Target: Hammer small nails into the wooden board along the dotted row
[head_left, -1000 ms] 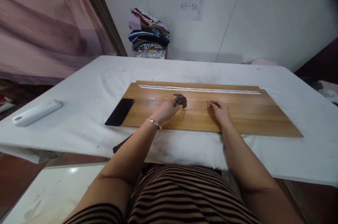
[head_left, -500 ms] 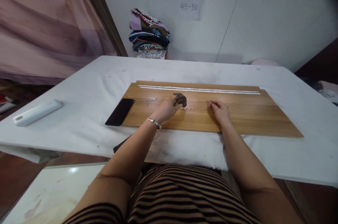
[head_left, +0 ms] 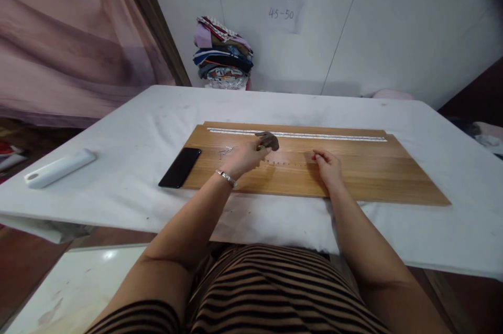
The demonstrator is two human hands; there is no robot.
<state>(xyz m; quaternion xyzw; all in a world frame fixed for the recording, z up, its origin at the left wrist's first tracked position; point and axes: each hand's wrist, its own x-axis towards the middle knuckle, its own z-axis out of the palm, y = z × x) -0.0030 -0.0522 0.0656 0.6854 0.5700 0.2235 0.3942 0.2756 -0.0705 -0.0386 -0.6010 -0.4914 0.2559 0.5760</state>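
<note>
My left hand [head_left: 247, 157] is closed round the handle of a hammer [head_left: 269, 140], whose dark head is raised over the wooden board [head_left: 369, 171]. Below the hammer, a row of several small nails [head_left: 283, 163] runs along the board towards the right. To the right of that row, my right hand [head_left: 327, 163] rests at the board with thumb and fingers pinched together; what they hold, if anything, is too small to make out. A few loose nails [head_left: 225, 151] lie on the board left of my left hand.
Two white measuring strips [head_left: 334, 137] lie along the board's far side. A black phone [head_left: 179, 167] overlaps its left end. On the white-covered table [head_left: 121, 135] is a long white object [head_left: 59, 168]. Folded cloths [head_left: 223, 56] are stacked behind the table.
My left hand has lifted the hammer slightly and moved it a little to the left, away from the nails. My right hand has stayed in place. The view has shifted slightly.
</note>
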